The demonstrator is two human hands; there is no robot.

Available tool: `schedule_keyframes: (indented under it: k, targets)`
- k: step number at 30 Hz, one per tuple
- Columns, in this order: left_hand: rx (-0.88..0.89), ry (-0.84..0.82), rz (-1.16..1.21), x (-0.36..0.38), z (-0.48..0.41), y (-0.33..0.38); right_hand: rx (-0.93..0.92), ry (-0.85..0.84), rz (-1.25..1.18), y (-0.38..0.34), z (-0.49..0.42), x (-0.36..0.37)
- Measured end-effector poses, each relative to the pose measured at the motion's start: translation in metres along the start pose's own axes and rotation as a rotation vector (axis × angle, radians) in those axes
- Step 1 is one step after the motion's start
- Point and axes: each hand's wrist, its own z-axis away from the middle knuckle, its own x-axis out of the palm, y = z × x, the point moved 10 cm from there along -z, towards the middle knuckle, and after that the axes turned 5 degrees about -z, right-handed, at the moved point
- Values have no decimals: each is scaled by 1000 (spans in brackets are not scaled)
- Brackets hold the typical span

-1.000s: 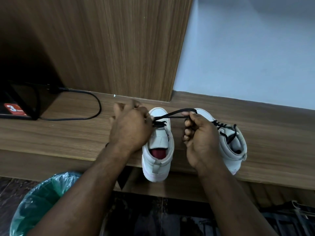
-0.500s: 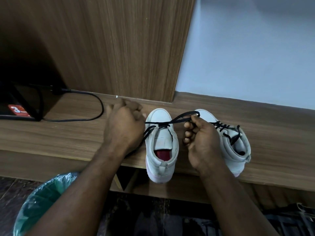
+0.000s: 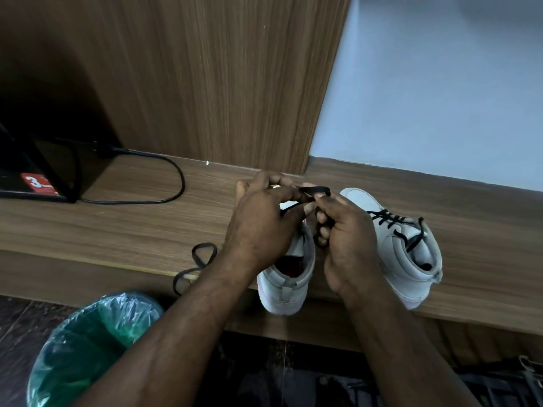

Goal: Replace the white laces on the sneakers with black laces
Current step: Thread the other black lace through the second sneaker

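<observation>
Two white high-top sneakers stand on a wooden shelf (image 3: 132, 230), heels toward me. The right sneaker (image 3: 408, 251) carries a black lace through its eyelets. My hands cover most of the left sneaker (image 3: 286, 284), whose red insole shows. My left hand (image 3: 264, 224) and my right hand (image 3: 343, 230) meet above its toe, both pinching a black lace (image 3: 314, 190). The lace's loose end (image 3: 199, 259) curls on the shelf by my left forearm and hangs over the front edge.
A bin with a green plastic liner (image 3: 88, 348) stands on the dark floor below left. A black cable (image 3: 164, 198) loops on the shelf toward a dark device with a red sticker (image 3: 36, 183). A wooden panel and pale wall rise behind.
My left hand has moved right to meet the right hand over the left sneaker's toe. The lace's free end now lies looped on the shelf to the left.
</observation>
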Motion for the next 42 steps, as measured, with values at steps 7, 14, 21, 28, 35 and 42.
schedule_keyframes:
  k: [7,14,21,28,35,42]
  targets:
    - [-76,-7,71,1,1,-7,-7,6,25,3,-2,-3]
    - [-53,6,73,-3,2,-5,-28,-89,38,1,-1,4]
    - [-146,-8,-49,-9,-2,-23,0,-10,-16,5,-9,-9]
    - [-413,54,-238,-42,1,-71,69,113,-46,15,-16,-31]
    - [-472,-135,-330,-29,7,-81,7,166,211,11,-18,-41]
    - [-207,43,3,-27,-3,-45,-151,109,298,-9,-13,-28]
